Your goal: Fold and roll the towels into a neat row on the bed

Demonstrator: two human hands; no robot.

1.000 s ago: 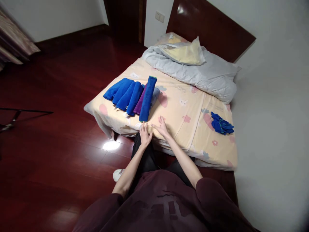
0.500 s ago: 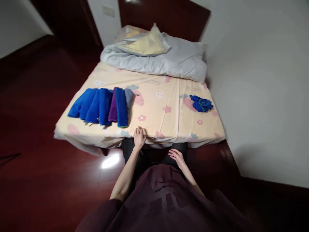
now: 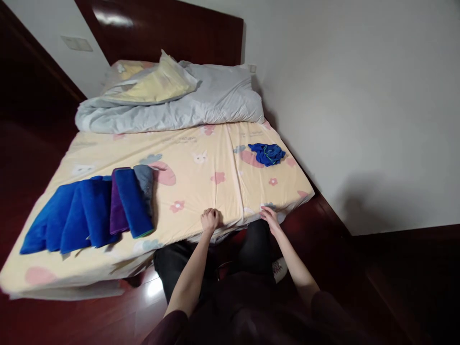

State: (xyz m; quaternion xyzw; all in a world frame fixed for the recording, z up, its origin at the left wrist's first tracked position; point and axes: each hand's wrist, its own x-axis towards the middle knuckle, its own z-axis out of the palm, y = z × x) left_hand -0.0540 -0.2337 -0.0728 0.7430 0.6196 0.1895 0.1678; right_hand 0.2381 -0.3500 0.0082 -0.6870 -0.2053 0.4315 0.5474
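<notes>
My left hand (image 3: 210, 220) rests on the near edge of the bed sheet (image 3: 190, 187), its fingers curled in with nothing visible in them. To its right, my right hand (image 3: 270, 219) is at the bed's edge, fingers stretched out and holding nothing. A crumpled blue cloth (image 3: 268, 154) with green edging lies on the right side of the bed, beyond my right hand. Left of my left hand is a row of folded cloths: several blue ones (image 3: 95, 211), a purple one (image 3: 119, 206), a blue one with a green edge (image 3: 133, 201) and a grey one (image 3: 145, 184).
A grey quilt (image 3: 223, 100) is bunched across the far end, with a yellow piece of bedding (image 3: 161, 84) on top. Behind it stands a dark wooden headboard (image 3: 172, 28). A white wall (image 3: 359, 105) runs along the right; dark red floor (image 3: 108, 316) surrounds the bed.
My view has turned right and come closer to the bed. My left hand has shifted right along the bed's edge and curled its fingers; my right hand has moved forward from my leg to the edge.
</notes>
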